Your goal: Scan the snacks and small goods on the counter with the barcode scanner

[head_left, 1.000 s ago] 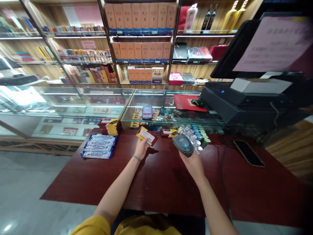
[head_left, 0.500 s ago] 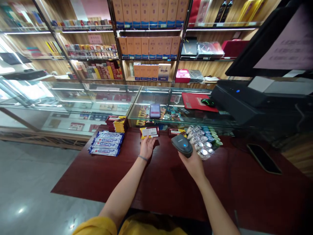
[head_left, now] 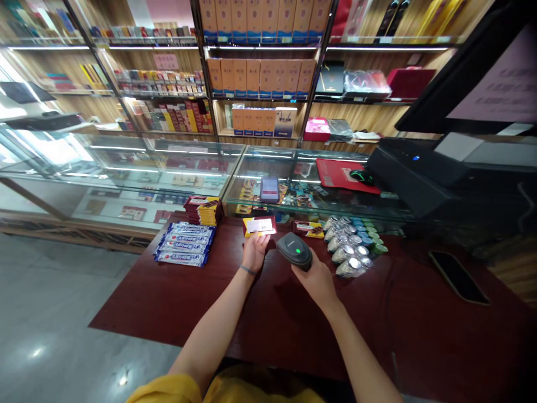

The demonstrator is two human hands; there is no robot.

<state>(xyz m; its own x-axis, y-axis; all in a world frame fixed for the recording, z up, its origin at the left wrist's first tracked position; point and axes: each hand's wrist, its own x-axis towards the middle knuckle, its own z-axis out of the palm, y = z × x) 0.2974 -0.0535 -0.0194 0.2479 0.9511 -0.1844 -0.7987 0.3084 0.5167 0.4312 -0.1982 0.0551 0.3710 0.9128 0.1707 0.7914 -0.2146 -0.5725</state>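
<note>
**Red-and-yellow snack packet beside the handheld barcode scanner — indicator lamp now green.**

The left hand grips the packet by its near edge, fingers closed on it, with the white label facing up. It is raised just above the dark red counter, in front of the glass display case. The right hand has its fingers wrapped around the scanner's handle. Compared with half a second ago, the scanner has moved left, away from the foil-lidded cups, to sit just beside the packet, and its lamp has turned from blue to green. Judged from that colour change, the label has probably been read. A similar packet lies on the counter behind the scanner, and a stack of blue-wrapped bars lies well to the left.
</note>
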